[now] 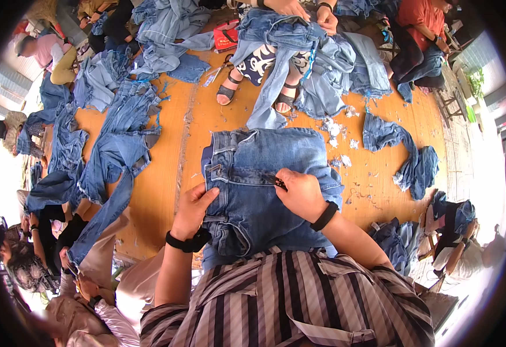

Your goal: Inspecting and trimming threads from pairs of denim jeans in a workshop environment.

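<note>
1. From where I stood, the blue jeans (276, 155) lay across the orange-brown wooden surface (159, 194), right before the wearer.
2. The left hand (193, 211) pinched their waistband edge, thumb on top.
3. The right hand (302, 198) had its fingers closed around a small dark tool (280, 184), against the denim.
4. Beyond, a co-worker's sandalled feet (226, 95) stood near.

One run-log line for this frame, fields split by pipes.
left hand: touching waistband of blue jeans | right hand: gripping dark object, partly hidden | nearby: orange-brown table, loose denim
</note>
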Available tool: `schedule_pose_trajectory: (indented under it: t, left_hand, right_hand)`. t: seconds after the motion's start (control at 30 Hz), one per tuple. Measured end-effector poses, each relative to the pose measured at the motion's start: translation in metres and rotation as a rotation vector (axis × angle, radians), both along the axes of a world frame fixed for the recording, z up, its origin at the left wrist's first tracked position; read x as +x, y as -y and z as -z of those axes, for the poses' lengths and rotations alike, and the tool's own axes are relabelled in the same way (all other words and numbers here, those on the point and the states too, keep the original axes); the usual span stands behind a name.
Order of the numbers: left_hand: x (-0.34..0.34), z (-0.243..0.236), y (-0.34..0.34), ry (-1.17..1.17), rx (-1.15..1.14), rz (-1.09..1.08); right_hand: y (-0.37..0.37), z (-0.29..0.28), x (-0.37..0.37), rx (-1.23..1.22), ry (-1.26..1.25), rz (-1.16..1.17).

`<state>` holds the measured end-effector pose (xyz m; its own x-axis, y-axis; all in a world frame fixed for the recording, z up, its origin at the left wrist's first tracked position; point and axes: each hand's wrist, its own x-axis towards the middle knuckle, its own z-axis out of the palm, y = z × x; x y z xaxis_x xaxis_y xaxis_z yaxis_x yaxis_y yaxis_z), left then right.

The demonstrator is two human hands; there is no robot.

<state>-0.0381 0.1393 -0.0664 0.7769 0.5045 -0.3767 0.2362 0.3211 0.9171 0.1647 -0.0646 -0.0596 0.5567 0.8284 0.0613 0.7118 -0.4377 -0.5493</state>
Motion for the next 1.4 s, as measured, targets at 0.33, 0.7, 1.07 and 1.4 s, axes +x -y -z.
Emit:
schedule_pose_trajectory:
  t: [0.33,0.7,1.07,1.4]
  left_hand:
    - [-0.016,0.017,-0.029,-0.077,0.059,0.094]
    - [0.022,-0.011,-0.041,-0.013,-0.035,0.192]
    - [0.005,-0.022,-0.027,0.257,-0.146,0.15]
    - [0.009,-0.044,-0.015,0.094,0.587,-0.153]
  right_hand:
    - [0.063,-0.028,0.046,0.028,-0.614,0.043]
    - [0.008,-0.042,-0.002,0.206,-0.275,-0.119]
    - [-0.054,-0.061,-0.023,0.334,-0.193,-0.313]
    - [-0.066,-0.046,-0.03,0.361,-0.127,-0.263]
